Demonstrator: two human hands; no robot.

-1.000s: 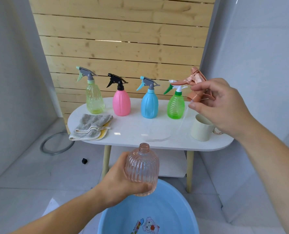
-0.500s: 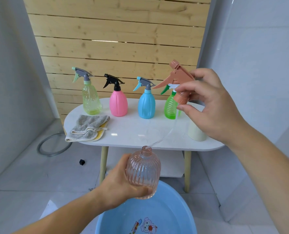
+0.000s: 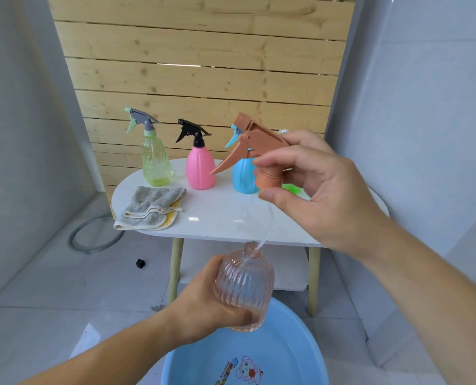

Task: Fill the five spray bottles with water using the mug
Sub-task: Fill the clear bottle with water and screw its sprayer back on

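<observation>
My left hand (image 3: pixel 203 307) grips a clear pink ribbed bottle (image 3: pixel 245 284), upright above the blue basin (image 3: pixel 295 337). My right hand (image 3: pixel 320 190) holds the terracotta spray head (image 3: pixel 256 145) above it, and the tip of its clear dip tube (image 3: pixel 261 243) is in the bottle's neck. On the white table (image 3: pixel 220 218) stand a yellow-green bottle (image 3: pixel 156 162), a pink bottle (image 3: pixel 200 168) and a blue bottle (image 3: pixel 243 176). A green bottle (image 3: pixel 292 188) is mostly hidden behind my right hand. The mug is hidden.
A folded grey and yellow cloth (image 3: pixel 150 208) lies on the table's left part. A lower shelf (image 3: pixel 286 276) sits under the tabletop. A hose ring (image 3: pixel 95 237) and a small black cap (image 3: pixel 140 263) lie on the tiled floor at left. Wooden slats back the table.
My right hand has carried the spray head left and down, turning it upright over the bottle. The dip tube's tip has entered the neck. My left hand has kept the bottle steady.
</observation>
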